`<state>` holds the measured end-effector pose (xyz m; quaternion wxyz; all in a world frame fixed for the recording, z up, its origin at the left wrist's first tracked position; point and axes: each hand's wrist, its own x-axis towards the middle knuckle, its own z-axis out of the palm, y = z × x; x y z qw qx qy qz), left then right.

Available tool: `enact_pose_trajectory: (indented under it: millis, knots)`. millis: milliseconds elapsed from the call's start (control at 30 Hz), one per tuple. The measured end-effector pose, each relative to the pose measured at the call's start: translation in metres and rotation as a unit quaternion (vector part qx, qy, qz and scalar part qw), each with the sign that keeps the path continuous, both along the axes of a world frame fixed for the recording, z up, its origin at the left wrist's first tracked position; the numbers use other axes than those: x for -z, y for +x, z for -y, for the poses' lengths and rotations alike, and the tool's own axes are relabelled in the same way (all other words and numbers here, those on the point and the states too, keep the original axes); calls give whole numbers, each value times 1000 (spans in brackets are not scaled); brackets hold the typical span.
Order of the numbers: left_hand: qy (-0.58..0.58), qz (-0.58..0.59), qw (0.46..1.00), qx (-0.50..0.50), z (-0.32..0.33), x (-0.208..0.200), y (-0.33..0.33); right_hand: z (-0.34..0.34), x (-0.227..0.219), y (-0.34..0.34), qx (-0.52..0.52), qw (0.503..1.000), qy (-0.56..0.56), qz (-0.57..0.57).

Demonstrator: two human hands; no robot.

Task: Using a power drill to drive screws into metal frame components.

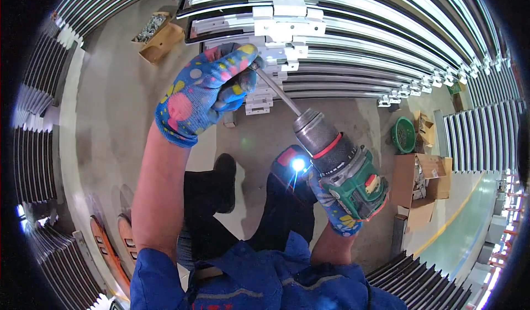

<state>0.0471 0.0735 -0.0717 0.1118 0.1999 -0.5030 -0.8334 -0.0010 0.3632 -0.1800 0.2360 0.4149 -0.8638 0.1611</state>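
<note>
A green and black cordless drill (353,169) with its work light lit is gripped by my right hand (330,202), in a patterned blue glove. The drill's long bit (281,93) points up and left. At the bit's tip is my left hand (212,89), in a matching glove, its fingers closed together; whether they pinch the bit or a small fastener there is hidden. Just beyond lie stacked metal profiles (353,56) with white brackets (290,29) across them. The tip is close to these brackets; I cannot tell whether it touches.
On the floor at right stand a green basket (403,135) and an open cardboard box (406,180) of metal parts. Another carton (161,42) with small parts lies at upper left. Orange pallet-truck forks (107,249) are at lower left. More profile stacks (477,141) line both sides.
</note>
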Motion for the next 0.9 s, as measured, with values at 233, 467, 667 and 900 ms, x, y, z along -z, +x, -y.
enact_pose_trajectory:
  millis: [233,467,667,900]
  knots:
    - [132,-131,982,36,-20,4,-14,29,-9,12,-123,429,-491,748]
    - [-171,-98,954,-228,-19,26,-22,71,-23,2,-119,640,-455,607]
    - [-174,-170,951,-188,-11,37,-41,76,-37,-5,-30,592,-428,682]
    - [-186,-89,957,-206,-19,24,-50,87,-27,-11,-125,483,-557,665]
